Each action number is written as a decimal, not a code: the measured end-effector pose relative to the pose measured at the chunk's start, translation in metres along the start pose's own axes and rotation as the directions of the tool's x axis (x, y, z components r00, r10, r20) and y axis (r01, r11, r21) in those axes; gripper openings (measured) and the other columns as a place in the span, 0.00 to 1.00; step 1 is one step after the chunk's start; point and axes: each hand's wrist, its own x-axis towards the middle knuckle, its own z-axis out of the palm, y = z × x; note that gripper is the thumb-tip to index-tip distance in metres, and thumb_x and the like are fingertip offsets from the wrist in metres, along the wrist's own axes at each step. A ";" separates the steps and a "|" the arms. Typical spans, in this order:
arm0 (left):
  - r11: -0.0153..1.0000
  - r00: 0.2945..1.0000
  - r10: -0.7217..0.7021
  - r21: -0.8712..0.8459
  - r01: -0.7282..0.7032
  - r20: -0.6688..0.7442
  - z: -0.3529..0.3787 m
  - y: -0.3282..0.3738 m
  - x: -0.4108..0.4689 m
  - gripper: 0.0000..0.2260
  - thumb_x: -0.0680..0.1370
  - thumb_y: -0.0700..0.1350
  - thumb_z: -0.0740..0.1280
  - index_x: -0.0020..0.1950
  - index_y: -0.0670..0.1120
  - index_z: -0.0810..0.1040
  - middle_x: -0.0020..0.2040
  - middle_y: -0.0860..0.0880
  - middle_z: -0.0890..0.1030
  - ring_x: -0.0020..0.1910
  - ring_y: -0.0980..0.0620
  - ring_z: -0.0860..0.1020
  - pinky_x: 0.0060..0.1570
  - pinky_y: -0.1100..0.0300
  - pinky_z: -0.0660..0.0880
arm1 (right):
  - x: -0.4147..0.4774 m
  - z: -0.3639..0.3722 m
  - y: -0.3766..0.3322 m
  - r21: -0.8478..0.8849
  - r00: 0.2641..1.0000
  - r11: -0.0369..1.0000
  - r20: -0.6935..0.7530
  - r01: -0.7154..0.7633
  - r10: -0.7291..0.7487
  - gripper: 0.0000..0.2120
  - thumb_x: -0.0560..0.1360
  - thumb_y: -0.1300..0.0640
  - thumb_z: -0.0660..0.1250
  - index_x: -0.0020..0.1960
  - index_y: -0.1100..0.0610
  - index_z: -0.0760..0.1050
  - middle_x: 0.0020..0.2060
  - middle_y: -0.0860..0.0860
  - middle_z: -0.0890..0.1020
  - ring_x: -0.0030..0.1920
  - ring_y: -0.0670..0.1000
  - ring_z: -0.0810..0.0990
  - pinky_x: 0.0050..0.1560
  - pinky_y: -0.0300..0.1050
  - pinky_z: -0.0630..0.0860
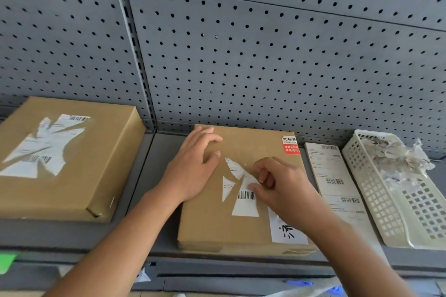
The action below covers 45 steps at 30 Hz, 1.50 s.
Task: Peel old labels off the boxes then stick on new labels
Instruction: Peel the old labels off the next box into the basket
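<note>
Right hand (277, 185) pinches a torn edge of the old label (245, 207) on the box (205, 224) beneath it. Left hand (193, 166), just beside, presses flat, fingers straight. The label's in shreds: a sharp pull likely rips it short, leaving scraps stuck. New labels (333, 176) lie just right of that hand.

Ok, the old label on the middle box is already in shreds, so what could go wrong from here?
The old label may keep tearing where the right hand pinches it, leaving scraps. Pulling could strip cardboard off the middle box, though the left hand presses it flat. Leftover paper may stop the new labels lying smooth.
</note>
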 end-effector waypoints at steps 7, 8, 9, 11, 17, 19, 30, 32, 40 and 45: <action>1.000 1.000 0.001 0.010 -0.001 0.000 0.000 0.000 0.000 0.13 0.84 0.55 0.58 0.68 0.65 0.68 0.78 0.67 0.57 0.78 0.69 0.45 0.75 0.39 0.60 | 0.004 -0.002 -0.010 0.075 0.988 0.986 0.050 -0.147 0.144 0.07 0.77 0.62 0.67 0.51 0.51 0.78 0.38 0.44 0.79 0.43 0.41 0.75 0.41 0.35 0.74; 1.000 1.000 0.003 0.009 -0.003 -0.002 0.000 0.000 0.000 0.13 0.84 0.54 0.58 0.68 0.64 0.68 0.78 0.67 0.57 0.78 0.69 0.45 0.75 0.40 0.60 | 0.005 -0.004 -0.010 0.111 0.982 0.977 0.074 -0.182 0.175 0.07 0.78 0.61 0.67 0.51 0.51 0.78 0.39 0.44 0.79 0.41 0.40 0.76 0.40 0.33 0.74; 1.000 1.000 0.003 0.007 -0.003 -0.004 0.000 0.000 0.001 0.13 0.84 0.54 0.58 0.68 0.64 0.68 0.78 0.67 0.57 0.78 0.69 0.45 0.75 0.41 0.60 | 0.007 -0.004 -0.011 0.143 0.976 0.967 0.095 -0.210 0.198 0.06 0.78 0.60 0.67 0.51 0.50 0.78 0.39 0.44 0.80 0.39 0.39 0.76 0.39 0.32 0.74; 1.000 1.000 0.003 0.003 -0.003 -0.003 0.001 -0.001 0.001 0.12 0.84 0.54 0.59 0.67 0.64 0.68 0.78 0.67 0.57 0.78 0.69 0.45 0.75 0.40 0.60 | 0.009 -0.005 -0.012 0.210 0.964 0.944 0.130 -0.256 0.233 0.07 0.78 0.60 0.67 0.50 0.47 0.78 0.40 0.45 0.80 0.36 0.39 0.76 0.36 0.33 0.74; 1.000 1.000 0.006 -0.001 -0.006 -0.005 0.002 -0.003 0.002 0.12 0.83 0.56 0.58 0.67 0.66 0.68 0.78 0.68 0.57 0.77 0.70 0.44 0.74 0.37 0.61 | 0.012 -0.010 -0.013 0.322 0.940 0.886 0.192 -0.332 0.282 0.08 0.79 0.61 0.67 0.48 0.49 0.80 0.43 0.50 0.82 0.38 0.45 0.78 0.40 0.43 0.78; 1.000 1.000 0.005 0.000 -0.005 -0.007 0.002 -0.003 0.002 0.12 0.83 0.55 0.58 0.67 0.65 0.68 0.78 0.68 0.57 0.77 0.70 0.44 0.74 0.37 0.61 | 0.012 -0.010 -0.014 0.339 0.937 0.879 0.218 -0.336 0.273 0.08 0.79 0.61 0.67 0.49 0.49 0.80 0.44 0.52 0.82 0.37 0.46 0.78 0.40 0.45 0.78; 1.000 1.000 0.004 0.003 -0.004 -0.009 0.002 -0.002 0.002 0.13 0.83 0.54 0.58 0.68 0.63 0.69 0.78 0.68 0.58 0.77 0.70 0.45 0.75 0.42 0.60 | 0.000 -0.018 -0.017 0.527 0.923 0.777 0.341 -0.343 0.177 0.06 0.80 0.64 0.66 0.53 0.55 0.78 0.46 0.57 0.82 0.40 0.45 0.77 0.44 0.40 0.72; 1.000 1.000 0.005 0.006 -0.005 -0.006 0.002 -0.002 0.002 0.13 0.83 0.54 0.58 0.68 0.64 0.69 0.78 0.68 0.58 0.77 0.70 0.45 0.75 0.42 0.60 | -0.005 -0.021 -0.013 0.572 0.925 0.749 0.350 -0.336 0.147 0.07 0.80 0.64 0.65 0.54 0.55 0.79 0.42 0.54 0.81 0.41 0.46 0.77 0.47 0.43 0.72; 1.000 1.000 -0.005 0.000 0.005 -0.006 0.002 -0.001 0.002 0.13 0.83 0.54 0.58 0.68 0.64 0.68 0.77 0.69 0.57 0.77 0.71 0.45 0.76 0.44 0.59 | -0.023 -0.032 -0.013 0.673 0.937 0.684 0.346 -0.281 0.044 0.09 0.81 0.64 0.64 0.53 0.54 0.82 0.43 0.44 0.82 0.47 0.46 0.79 0.57 0.48 0.78; 1.000 1.000 0.007 -0.006 -0.007 -0.007 0.003 -0.002 0.001 0.12 0.84 0.54 0.59 0.67 0.64 0.69 0.77 0.70 0.58 0.76 0.72 0.45 0.74 0.46 0.60 | -0.017 -0.048 -0.019 0.874 0.962 0.403 0.259 -0.269 0.080 0.09 0.78 0.62 0.63 0.50 0.58 0.82 0.45 0.59 0.83 0.50 0.68 0.83 0.51 0.52 0.79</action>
